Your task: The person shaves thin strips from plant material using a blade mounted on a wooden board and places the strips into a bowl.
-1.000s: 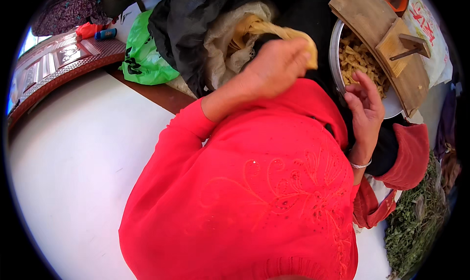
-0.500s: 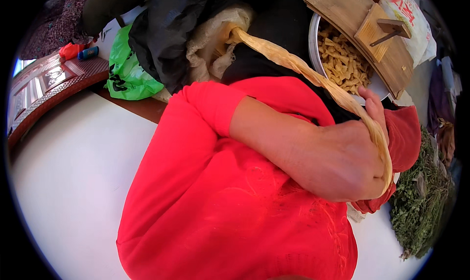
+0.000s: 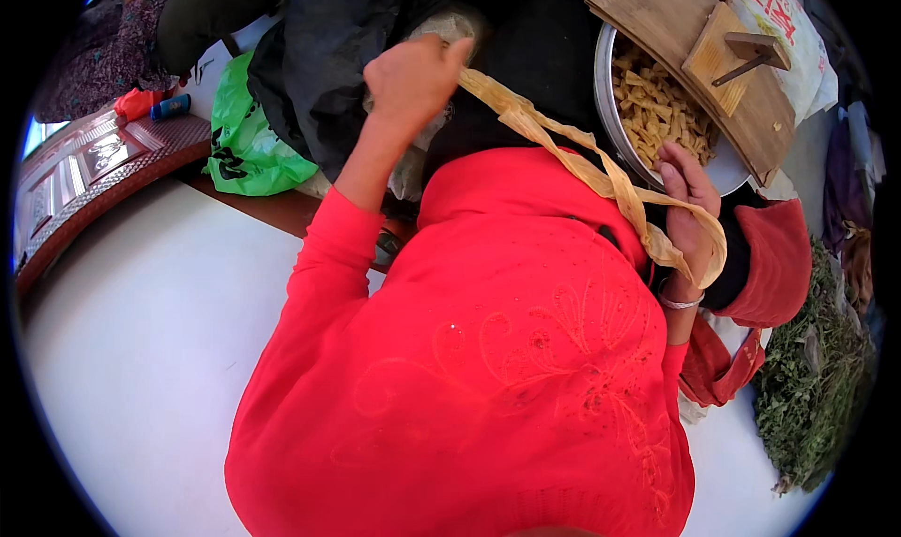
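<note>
My left hand is closed, gripping one end of a long, twisted tan strip that looks dried. From there the strip runs slantwise across my lap in two strands. It drapes over the palm and wrist of my right hand and loops back below it. The right hand's fingers are loosely bent and apart, not wrapped round the strip, close to the rim of a metal basin. Chopped tan pieces fill part of the basin. Across its top lies a wooden board bearing a small wooden block with a dark metal piece.
A pale woven sack and black plastic lie beyond my left hand, with a green plastic bag beside them. Bundled green plants lie at right. Another person sits at far left, near a patterned brown panel.
My left hand has swung from beside my right hand to the far left, taking hold of the strip near the sack. The strip has come away from the sack and now hangs in a loop.
</note>
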`<action>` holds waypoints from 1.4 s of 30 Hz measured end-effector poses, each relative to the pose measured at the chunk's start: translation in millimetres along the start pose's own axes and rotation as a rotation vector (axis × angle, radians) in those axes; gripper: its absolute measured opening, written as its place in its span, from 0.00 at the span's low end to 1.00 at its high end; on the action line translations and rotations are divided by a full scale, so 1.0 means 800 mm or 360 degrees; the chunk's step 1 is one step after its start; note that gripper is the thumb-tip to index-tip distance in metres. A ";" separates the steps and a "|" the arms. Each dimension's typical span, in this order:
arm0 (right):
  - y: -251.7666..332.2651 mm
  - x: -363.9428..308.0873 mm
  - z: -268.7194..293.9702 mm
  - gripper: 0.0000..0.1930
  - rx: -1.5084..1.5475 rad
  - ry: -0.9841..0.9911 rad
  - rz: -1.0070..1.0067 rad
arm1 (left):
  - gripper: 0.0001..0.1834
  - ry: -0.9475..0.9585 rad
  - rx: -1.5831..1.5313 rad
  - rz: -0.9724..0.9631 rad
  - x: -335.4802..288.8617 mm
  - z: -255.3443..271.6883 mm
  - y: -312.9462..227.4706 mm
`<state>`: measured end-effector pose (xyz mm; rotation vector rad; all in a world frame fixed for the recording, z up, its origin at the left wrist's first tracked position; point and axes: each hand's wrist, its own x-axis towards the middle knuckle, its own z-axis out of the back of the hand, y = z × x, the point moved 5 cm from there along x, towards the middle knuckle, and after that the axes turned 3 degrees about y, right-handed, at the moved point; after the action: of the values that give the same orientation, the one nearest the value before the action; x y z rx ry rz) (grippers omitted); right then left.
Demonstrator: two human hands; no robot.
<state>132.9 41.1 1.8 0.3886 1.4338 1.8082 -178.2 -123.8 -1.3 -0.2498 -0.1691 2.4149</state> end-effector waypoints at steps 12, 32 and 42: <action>0.066 0.030 0.089 0.17 -0.0027 -0.0304 0.0312 | 0.06 0.0480 -0.1358 -0.0744 -0.059 0.042 -0.114; 0.081 -0.037 0.046 0.18 -0.0749 -0.0008 0.0375 | 0.08 0.0684 -0.0537 -0.1231 -0.012 0.108 -0.168; 0.105 -0.008 0.035 0.21 -0.0280 -0.0237 0.0520 | 0.21 0.1521 -0.1397 -0.1365 -0.046 0.053 -0.265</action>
<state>123.4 50.9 90.0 0.6827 1.1476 2.0971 -26.2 8.6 84.4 -1.3502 -0.7028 1.0721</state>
